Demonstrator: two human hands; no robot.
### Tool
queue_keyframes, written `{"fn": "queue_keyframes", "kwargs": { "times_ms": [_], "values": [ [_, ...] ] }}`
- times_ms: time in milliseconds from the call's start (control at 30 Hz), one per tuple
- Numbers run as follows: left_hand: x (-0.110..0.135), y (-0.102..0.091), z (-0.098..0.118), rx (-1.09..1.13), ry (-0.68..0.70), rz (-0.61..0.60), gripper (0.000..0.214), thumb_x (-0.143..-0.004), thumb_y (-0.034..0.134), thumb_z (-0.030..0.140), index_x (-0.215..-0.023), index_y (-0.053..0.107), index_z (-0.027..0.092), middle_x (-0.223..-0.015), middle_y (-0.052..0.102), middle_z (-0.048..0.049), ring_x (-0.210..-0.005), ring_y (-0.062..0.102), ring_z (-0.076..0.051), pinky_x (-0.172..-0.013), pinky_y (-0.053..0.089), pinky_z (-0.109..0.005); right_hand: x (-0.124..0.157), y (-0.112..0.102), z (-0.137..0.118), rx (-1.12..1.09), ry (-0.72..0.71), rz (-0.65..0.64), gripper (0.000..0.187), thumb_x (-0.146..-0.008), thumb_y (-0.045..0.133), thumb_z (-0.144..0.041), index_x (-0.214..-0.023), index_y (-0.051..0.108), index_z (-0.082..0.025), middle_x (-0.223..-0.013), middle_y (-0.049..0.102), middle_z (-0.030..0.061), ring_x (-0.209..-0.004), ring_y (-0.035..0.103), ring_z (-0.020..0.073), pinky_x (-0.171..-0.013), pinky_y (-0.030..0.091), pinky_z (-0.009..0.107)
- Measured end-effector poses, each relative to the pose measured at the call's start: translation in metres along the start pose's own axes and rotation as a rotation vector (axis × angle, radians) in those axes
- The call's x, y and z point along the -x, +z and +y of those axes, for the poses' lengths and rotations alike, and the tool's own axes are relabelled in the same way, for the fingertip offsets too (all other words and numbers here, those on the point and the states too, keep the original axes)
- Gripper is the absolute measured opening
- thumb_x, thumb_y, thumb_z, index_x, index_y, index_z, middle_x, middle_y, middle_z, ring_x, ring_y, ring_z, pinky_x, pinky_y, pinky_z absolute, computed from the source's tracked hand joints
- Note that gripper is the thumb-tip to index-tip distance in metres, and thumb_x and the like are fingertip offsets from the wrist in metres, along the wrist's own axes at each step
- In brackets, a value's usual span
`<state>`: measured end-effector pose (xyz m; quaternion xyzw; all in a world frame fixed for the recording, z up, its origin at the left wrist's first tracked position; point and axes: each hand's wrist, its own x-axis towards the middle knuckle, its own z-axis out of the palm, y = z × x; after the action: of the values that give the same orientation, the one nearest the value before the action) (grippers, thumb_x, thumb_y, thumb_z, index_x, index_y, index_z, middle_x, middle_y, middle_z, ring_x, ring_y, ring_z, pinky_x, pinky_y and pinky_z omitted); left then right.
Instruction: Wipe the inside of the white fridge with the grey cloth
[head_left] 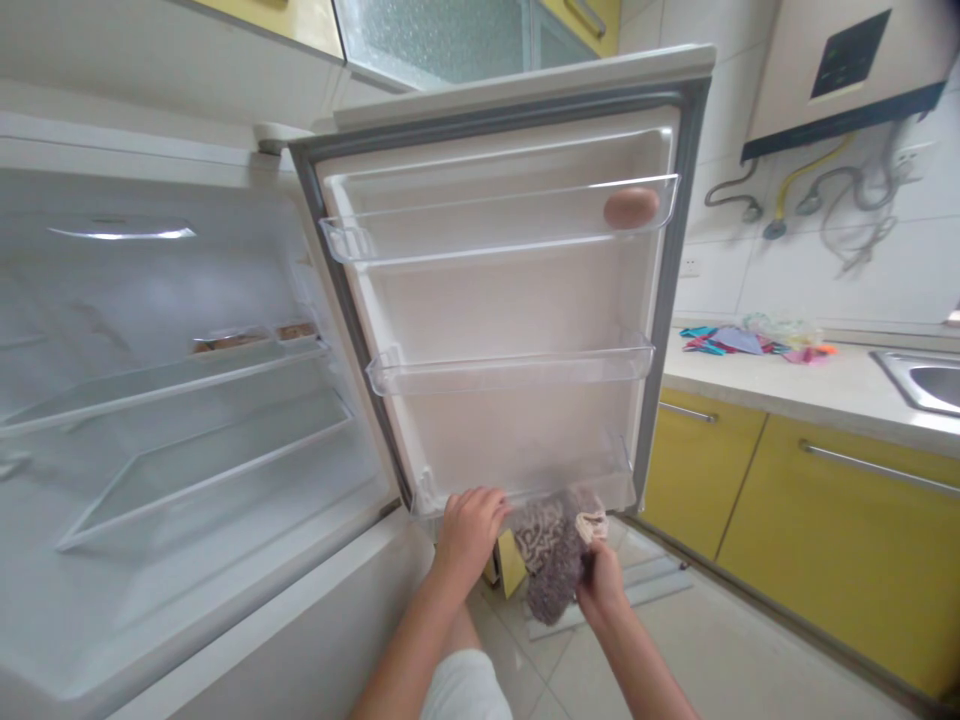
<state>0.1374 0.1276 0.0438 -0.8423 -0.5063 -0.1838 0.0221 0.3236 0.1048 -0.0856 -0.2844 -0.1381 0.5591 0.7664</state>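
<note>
My left hand (471, 530) is closed over the front rim of the lowest clear door shelf (615, 490) of the fridge. A bunched grey-brown cleaning cloth (553, 560) with a light edge hangs from my right hand (600, 580), whose fingers are closed on it. The cloth lies against the front of that same shelf, near its right half, and is a little blurred. The open fridge door (495, 310) faces me. In its top shelf (480, 235) sits a brown egg (631, 208) at the right end; the middle shelf (517, 372) holds nothing visible.
To the left is the fridge interior with glass shelves (217, 455) and some brown packages (229, 342). Beyond the door, coloured cloths (739, 340) lie on the counter (757, 385) beside a sink (930, 380). Yellow cabinets (847, 530) stand below; a water heater (851, 70) hangs above.
</note>
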Motion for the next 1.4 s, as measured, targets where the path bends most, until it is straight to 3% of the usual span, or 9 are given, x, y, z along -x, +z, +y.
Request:
{"fn": "queue_keyframes", "kwargs": {
  "times_ms": [167, 233, 333, 467, 600, 733, 833, 1067, 1400],
  "values": [
    [0.003, -0.008, -0.022, -0.015, -0.038, -0.063, 0.019, -0.094, 0.06, 0.041, -0.101, 0.065, 0.025, -0.103, 0.075, -0.0039, -0.098, 0.068, -0.023, -0.083, 0.044, -0.034, 0.003, -0.037, -0.061, 0.226, -0.082, 0.219, 0.05, -0.058, 0.073, -0.035, -0.106, 0.068, -0.024, -0.082, 0.076, -0.0011, -0.084, 0.073, 0.028, -0.08, 0.059, 0.043],
    [0.006, -0.012, -0.033, -0.011, -0.058, -0.087, 0.017, -0.091, 0.065, 0.04, -0.098, 0.066, 0.025, -0.099, 0.076, -0.0028, -0.094, 0.069, -0.022, -0.08, 0.043, -0.032, 0.001, -0.045, -0.094, 0.401, -0.204, 0.227, 0.063, -0.063, 0.072, -0.041, -0.124, 0.064, -0.027, -0.109, 0.077, 0.0018, -0.106, 0.07, 0.0306, -0.092, 0.055, 0.045],
    [0.007, -0.016, -0.045, 0.004, -0.059, -0.13, 0.012, -0.088, 0.068, 0.036, -0.096, 0.066, 0.026, -0.093, 0.077, -0.0008, -0.09, 0.07, -0.021, -0.075, 0.042, -0.029, 0.0, -0.044, -0.142, 0.781, -0.387, 0.205, 0.058, -0.076, 0.063, -0.052, -0.127, 0.066, -0.024, -0.137, 0.068, 0.0058, -0.132, 0.057, 0.0316, -0.113, 0.04, 0.044],
    [0.004, -0.019, -0.048, 0.026, 0.003, -0.186, 0.007, -0.089, 0.066, 0.03, -0.096, 0.066, 0.026, -0.094, 0.076, -0.0003, -0.093, 0.07, -0.019, -0.076, 0.042, -0.027, 0.004, -0.021, -0.193, 1.292, -0.368, 0.115, 0.061, -0.085, 0.049, -0.07, -0.11, 0.077, -0.022, -0.121, 0.076, 0.0108, -0.122, 0.063, 0.0356, -0.107, 0.044, 0.045],
    [-0.002, -0.022, -0.048, 0.017, 0.057, -0.225, 0.01, -0.09, 0.063, 0.028, -0.1, 0.064, 0.027, -0.099, 0.076, -0.0013, -0.097, 0.069, -0.02, -0.08, 0.043, -0.027, -0.001, 0.013, -0.222, 1.587, -0.361, 0.012, 0.066, -0.087, 0.042, -0.076, -0.099, 0.08, -0.024, -0.106, 0.079, 0.0126, -0.107, 0.07, 0.0366, -0.094, 0.049, 0.043],
    [-0.005, -0.022, -0.049, -0.016, 0.081, -0.252, 0.011, -0.091, 0.063, 0.028, -0.102, 0.064, 0.027, -0.101, 0.076, -0.0028, -0.097, 0.07, -0.021, -0.08, 0.045, -0.028, -0.018, 0.041, -0.232, 1.768, -0.234, -0.106, 0.068, -0.085, 0.041, -0.08, -0.079, 0.079, -0.024, -0.088, 0.079, 0.0139, -0.089, 0.072, 0.035, -0.086, 0.05, 0.043],
    [-0.005, -0.019, -0.048, -0.05, 0.072, -0.249, 0.011, -0.092, 0.061, 0.028, -0.102, 0.063, 0.026, -0.103, 0.076, -0.0046, -0.098, 0.071, -0.022, -0.082, 0.046, -0.03, -0.028, 0.051, -0.229, 1.82, -0.208, -0.199, 0.059, -0.082, 0.051, -0.074, -0.083, 0.079, -0.022, -0.091, 0.079, 0.0141, -0.09, 0.072, 0.0335, -0.082, 0.049, 0.039],
    [0.0, -0.014, -0.041, -0.1, 0.062, -0.243, 0.014, -0.092, 0.061, 0.026, -0.106, 0.063, 0.024, -0.103, 0.076, -0.007, -0.102, 0.071, -0.026, -0.086, 0.049, -0.034, -0.019, 0.06, -0.217, 2.078, -0.333, -0.117, 0.035, -0.082, 0.052, -0.047, -0.085, 0.077, -0.022, -0.085, 0.077, 0.0144, -0.084, 0.071, 0.0307, -0.07, 0.042, 0.035],
    [-0.002, -0.027, -0.046, -0.07, 0.099, -0.256, 0.02, -0.092, 0.061, 0.026, -0.112, 0.065, 0.026, -0.106, 0.076, -0.006, -0.103, 0.071, -0.023, -0.086, 0.05, -0.031, -0.011, 0.077, -0.218, 2.165, -0.305, -0.114, 0.033, -0.082, 0.048, -0.044, -0.08, 0.071, -0.021, -0.087, 0.075, 0.0154, -0.083, 0.069, 0.0289, -0.066, 0.039, 0.032]
  ]
}}
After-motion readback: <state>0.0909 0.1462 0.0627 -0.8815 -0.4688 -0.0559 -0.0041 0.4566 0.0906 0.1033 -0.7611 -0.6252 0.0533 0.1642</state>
